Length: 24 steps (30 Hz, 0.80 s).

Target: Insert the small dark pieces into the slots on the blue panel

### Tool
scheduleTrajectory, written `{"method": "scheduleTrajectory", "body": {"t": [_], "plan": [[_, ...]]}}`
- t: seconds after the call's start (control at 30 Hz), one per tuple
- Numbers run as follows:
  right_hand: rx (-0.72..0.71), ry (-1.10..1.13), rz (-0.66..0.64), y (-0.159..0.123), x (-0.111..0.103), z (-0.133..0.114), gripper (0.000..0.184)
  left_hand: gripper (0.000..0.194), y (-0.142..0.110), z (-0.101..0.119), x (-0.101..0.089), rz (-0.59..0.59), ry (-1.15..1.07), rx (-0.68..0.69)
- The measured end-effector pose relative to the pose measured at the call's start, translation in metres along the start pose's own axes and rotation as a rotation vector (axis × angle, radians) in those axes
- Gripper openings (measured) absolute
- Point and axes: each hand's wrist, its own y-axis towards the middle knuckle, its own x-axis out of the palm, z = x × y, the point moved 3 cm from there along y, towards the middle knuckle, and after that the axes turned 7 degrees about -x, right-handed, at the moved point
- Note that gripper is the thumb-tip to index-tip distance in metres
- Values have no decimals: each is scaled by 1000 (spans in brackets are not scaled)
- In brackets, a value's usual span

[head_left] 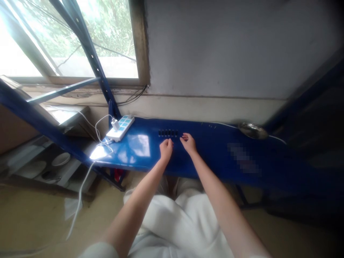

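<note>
A short row of several small black pieces (168, 133), too small to name, stands on the blue tabletop (215, 157). Just on the near side of that row, my left hand (166, 148) is closed, with its fingers curled in. Whatever it may hold is hidden. To the right of the row, my right hand (189, 143) hovers at the surface with thumb and fingers apart, and I see nothing between them. The two hands are a small distance from each other.
A white power strip (121, 129) with a plugged-in white charger (115, 123) lies at the table's left end, its cable hanging down. A shiny metal object (252, 130) sits at the back right. Blue uprights (92, 57) rise at left before the window.
</note>
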Motion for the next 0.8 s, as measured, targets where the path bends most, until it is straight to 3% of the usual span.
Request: {"method": "scheduleTrajectory", "body": {"t": [0.2,0.37,0.53,0.67,0.8], "plan": [[77,-228,-182,19,22,0,35,36,1,-3,1,4,-6,13],[69,-335,-220,26,32,-10,30,36,1,-3,1,3,-6,12],[68,-391,-183,23,37,-17,14,36,1,-3,2,-4,-6,20],[36,-297,-92,17,35,-19,17,36,1,-2,1,-3,0,17],[-132,-138,65,7,23,-27,26,33,-1,3,1,-1,12,53]]}}
